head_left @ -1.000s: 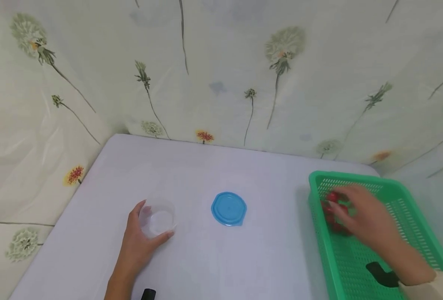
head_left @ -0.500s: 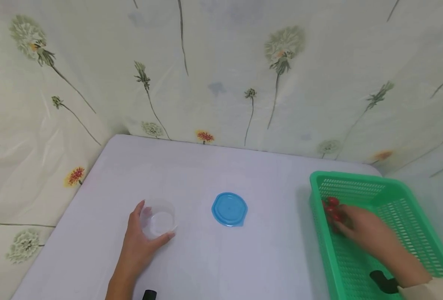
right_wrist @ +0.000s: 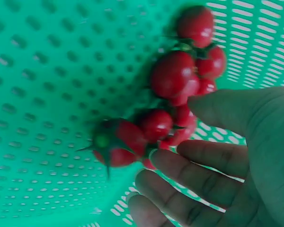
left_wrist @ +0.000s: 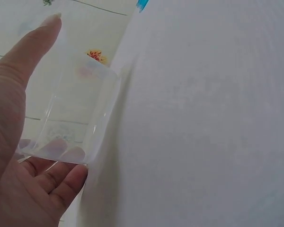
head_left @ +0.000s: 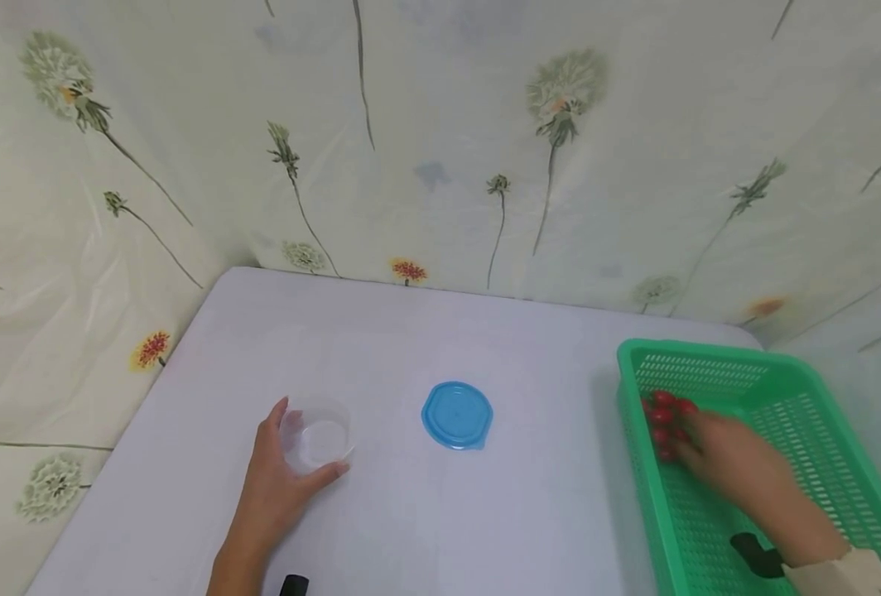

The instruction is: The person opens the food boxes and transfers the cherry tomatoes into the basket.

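Observation:
My left hand (head_left: pixel 278 488) grips a clear round plastic cup (head_left: pixel 324 443) that stands on the white table, thumb on one side and fingers on the other. In the left wrist view the see-through cup (left_wrist: pixel 75 109) shows those curled fingers (left_wrist: pixel 68 187) through its wall. My right hand (head_left: pixel 742 463) is down in the green basket at a cluster of red cherry tomatoes (head_left: pixel 662 416). In the right wrist view its thumb (right_wrist: pixel 222 109) and fingers are spread apart, with the tips right at the tomatoes (right_wrist: pixel 173 74). Some of these have green stalks.
A blue plastic lid (head_left: pixel 456 415) lies flat on the white table (head_left: pixel 485 530) between the cup and the basket (head_left: pixel 652 497). The basket's raised rim borders the right side. A flower-patterned sheet (head_left: pixel 440 149) hangs behind the table and along its left.
My right hand has lowered toward the tomatoes in the basket and shifted slightly, showing more of them now. The left hand stays around the cup.

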`<state>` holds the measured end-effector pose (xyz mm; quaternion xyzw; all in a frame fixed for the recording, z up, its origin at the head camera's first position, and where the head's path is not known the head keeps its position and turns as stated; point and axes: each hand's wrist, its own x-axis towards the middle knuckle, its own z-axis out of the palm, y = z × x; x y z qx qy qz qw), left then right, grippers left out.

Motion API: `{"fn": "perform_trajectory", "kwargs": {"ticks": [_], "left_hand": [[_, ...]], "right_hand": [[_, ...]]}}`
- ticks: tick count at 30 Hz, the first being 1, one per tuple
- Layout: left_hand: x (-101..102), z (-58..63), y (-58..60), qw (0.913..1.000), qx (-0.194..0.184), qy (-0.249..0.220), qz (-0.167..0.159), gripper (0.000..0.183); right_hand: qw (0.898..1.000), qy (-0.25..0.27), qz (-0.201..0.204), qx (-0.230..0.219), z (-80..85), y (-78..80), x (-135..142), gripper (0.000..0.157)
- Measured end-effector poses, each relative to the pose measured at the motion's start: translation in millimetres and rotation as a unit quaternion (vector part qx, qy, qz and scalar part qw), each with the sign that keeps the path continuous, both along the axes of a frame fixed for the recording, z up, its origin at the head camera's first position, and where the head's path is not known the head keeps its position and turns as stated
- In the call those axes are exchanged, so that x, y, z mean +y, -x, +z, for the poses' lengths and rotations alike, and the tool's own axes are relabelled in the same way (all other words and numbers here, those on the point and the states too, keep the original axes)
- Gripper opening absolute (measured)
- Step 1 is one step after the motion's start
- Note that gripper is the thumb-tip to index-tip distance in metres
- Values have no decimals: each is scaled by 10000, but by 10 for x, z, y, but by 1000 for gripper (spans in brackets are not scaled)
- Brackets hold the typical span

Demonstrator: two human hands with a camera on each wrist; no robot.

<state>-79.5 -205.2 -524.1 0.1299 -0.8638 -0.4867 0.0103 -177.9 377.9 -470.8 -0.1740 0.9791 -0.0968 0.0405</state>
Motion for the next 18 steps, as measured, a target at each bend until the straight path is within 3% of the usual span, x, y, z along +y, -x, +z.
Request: {"fn": "perform_trajectory", "kwargs": {"ticks": [2, 5, 13, 18], "left_hand": [[-10, 5, 1, 10000, 24, 36, -29, 131], [-28, -1, 5, 9999, 67, 95, -67, 132], [-120, -48, 11, 9988, 125, 409, -240, 135], [-174, -17, -26, 9924, 259, 1112, -450, 137]], "right_hand": [[9999, 62, 30, 95, 24, -15, -25, 39], [9997, 87, 61, 240, 117, -40, -95, 27], [9966, 369, 247, 694, 544, -128, -487, 16], [9850, 397, 812, 1472, 658, -241, -818, 26]]}}
